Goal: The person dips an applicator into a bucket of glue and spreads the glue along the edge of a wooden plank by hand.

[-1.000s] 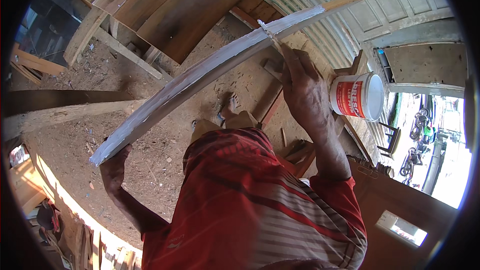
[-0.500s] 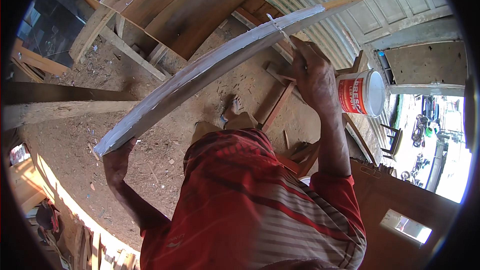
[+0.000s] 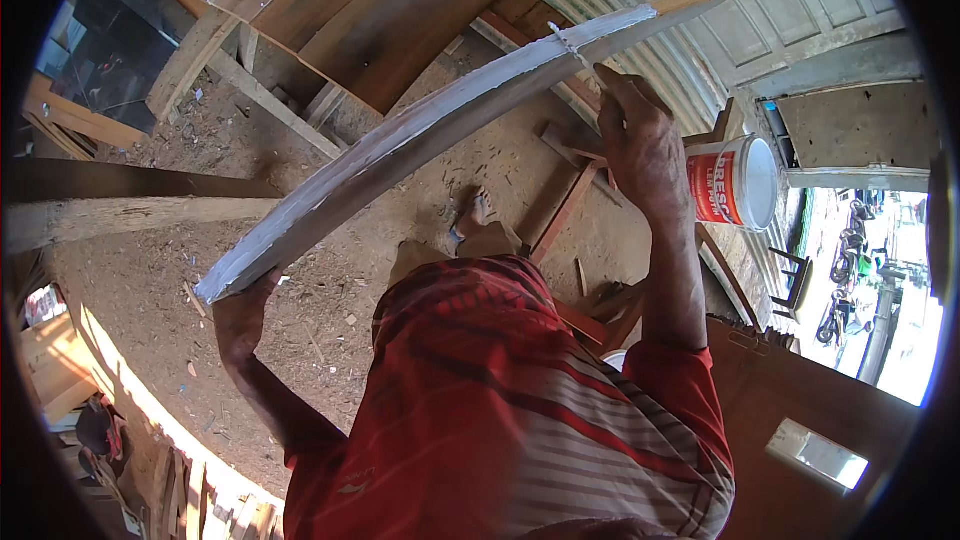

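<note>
A long wooden board runs slantwise in front of me, from low at the left to high at the right. White paste coats most of its upper narrow edge; the far right tip shows bare wood. My left hand grips the board near its lower left end, its fingers partly hidden beneath it. In my right hand a thin stick is pinched, with its white-smeared end resting across the coated edge toward the right end.
Right of my right forearm is a white bucket with a red label. Wide wooden panels lie on a timber frame at the upper left. A beam juts in from the left. Wood scraps litter the dirt floor. A panelled door leans behind.
My right hand and the stick have slid slightly rightward along the board's edge. The left hand keeps its hold, and the whole view has shifted a little.
</note>
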A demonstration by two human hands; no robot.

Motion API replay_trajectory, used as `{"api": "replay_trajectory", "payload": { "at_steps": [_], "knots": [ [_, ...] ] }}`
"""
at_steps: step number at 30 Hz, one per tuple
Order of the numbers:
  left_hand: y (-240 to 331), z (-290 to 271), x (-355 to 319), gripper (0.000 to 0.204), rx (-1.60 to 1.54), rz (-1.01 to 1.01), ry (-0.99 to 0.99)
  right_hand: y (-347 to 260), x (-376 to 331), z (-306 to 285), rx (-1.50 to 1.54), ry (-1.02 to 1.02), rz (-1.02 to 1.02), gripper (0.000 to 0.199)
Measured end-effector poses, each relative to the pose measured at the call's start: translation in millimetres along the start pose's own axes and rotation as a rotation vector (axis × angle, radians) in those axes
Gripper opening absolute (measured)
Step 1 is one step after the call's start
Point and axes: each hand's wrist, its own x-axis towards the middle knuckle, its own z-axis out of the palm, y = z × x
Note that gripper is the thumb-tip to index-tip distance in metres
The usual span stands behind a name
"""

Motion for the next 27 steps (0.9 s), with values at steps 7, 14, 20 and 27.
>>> {"api": "replay_trajectory", "payload": {
  "at_steps": [7,14,20,27],
  "knots": [
    [8.7,1.3,-4.7,0.056,0.06,0.059,-0.031,-39.6,-24.6,15.0,0.026,-0.05,-0.141,0.043],
    [12.0,4.9,-5.8,0.055,0.049,0.056,-0.027,-68.3,-26.4,12.4,0.409,-0.309,-0.242,0.044],
    [-0.4,1.6,-1.3,0.057,0.044,0.102,-0.005,-10.9,-13.7,-14.8,0.371,-0.111,0.033,0.034],
    [-8.9,9.7,-12.1,0.055,-0.131,0.122,0.052,84.0,32.7,-42.7,-0.071,0.096,0.007,0.031]
  ]
}}
